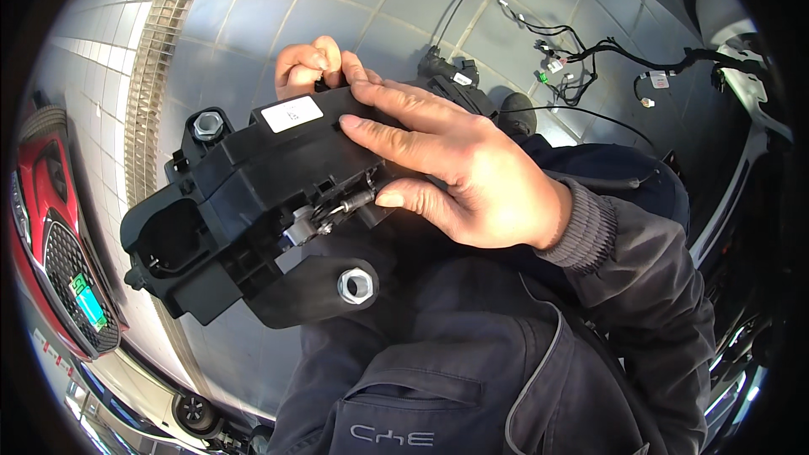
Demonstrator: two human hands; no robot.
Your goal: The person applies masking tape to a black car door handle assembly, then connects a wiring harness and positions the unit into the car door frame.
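A black moulded plastic car part [253, 164] is held up in front of my body, tilted. It has a white label [291, 115] on top and two metal hex inserts, one at the upper left corner [208, 125] and one at the lower lug [357, 286]. My right hand [480, 173] grips the part's right end, fingers across the top and thumb by a small metal pin [357, 200] on the near side. At the far edge, my left hand [310, 66] shows only its curled fingers, close to the right fingertips; the part hides the rest of that hand.
A black wiring harness with several connectors [590, 50] hangs at the upper right, beside a pale car body [733, 13]. More black parts and a cable [451, 72] lie on the tiled floor beyond my hands. A red car [55, 194] stands left, past a floor grate [156, 84].
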